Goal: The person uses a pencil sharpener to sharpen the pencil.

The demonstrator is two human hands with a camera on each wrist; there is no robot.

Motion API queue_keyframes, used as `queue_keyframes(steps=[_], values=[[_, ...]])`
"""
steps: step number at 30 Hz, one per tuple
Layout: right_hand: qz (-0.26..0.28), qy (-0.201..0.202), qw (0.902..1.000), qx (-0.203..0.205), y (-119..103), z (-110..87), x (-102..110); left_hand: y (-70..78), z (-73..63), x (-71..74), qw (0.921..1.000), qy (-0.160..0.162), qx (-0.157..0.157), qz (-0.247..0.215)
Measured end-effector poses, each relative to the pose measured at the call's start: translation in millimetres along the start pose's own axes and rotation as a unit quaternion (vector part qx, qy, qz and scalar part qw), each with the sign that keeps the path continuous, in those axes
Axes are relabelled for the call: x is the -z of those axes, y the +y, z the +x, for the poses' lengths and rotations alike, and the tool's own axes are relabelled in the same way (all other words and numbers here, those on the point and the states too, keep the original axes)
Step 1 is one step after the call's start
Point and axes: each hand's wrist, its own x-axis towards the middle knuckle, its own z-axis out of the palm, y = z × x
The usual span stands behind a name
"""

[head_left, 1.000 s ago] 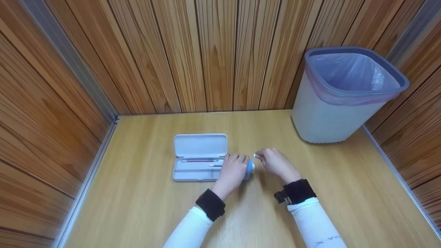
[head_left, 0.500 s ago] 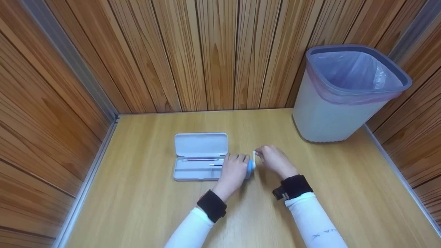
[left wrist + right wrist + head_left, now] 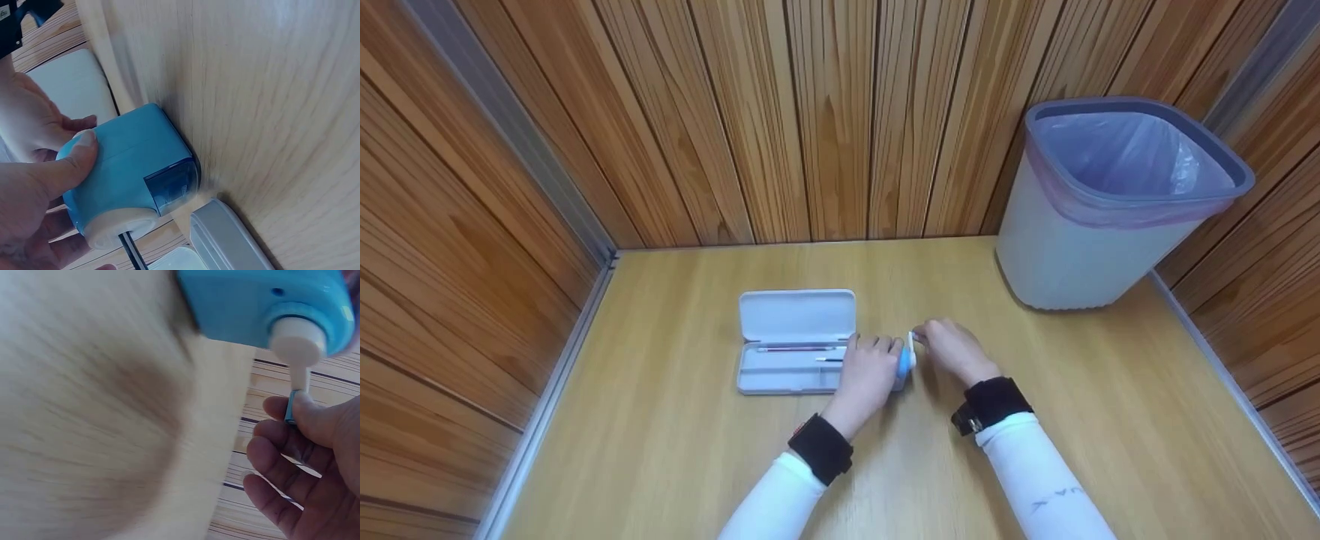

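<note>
My left hand grips a blue crank pencil sharpener that lies on its side over the table, at the right end of the pencil case. A dark pencil sticks out of the sharpener's white round opening, pointing left in the head view. On the other end, my right hand pinches the small blue knob of the white crank handle between thumb and forefinger. The grey pencil case stands with its lid raised. Another pencil lies in its back compartment. My left hand hides the case's right part.
A white bin with a grey rim and a plastic liner stands at the back right. Wood-panelled walls close off the back and both sides of the light wooden table.
My right hand has shifted slightly left, with the crank handle's angle changing as it turns. My left hand, the sharpener and the pencil case stay in place.
</note>
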Motion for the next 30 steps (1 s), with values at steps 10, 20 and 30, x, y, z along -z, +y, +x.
queue_keyframes(steps=[10, 20, 30], values=[[-0.029, -0.017, 0.9994, -0.008, 3.2, 1.3, -13.2, -0.6, 2.1, 1.1, 1.0000, 0.007, 0.004, 0.000], [-0.052, -0.038, 0.9979, -0.008, 3.4, -6.0, -23.3, -0.3, 1.3, -0.1, 0.9999, 0.000, 0.005, -0.014], [-0.057, -0.018, 0.9979, 0.025, 3.1, -15.2, -26.9, -0.5, 1.1, 2.9, 0.9997, -0.019, 0.010, -0.011]])
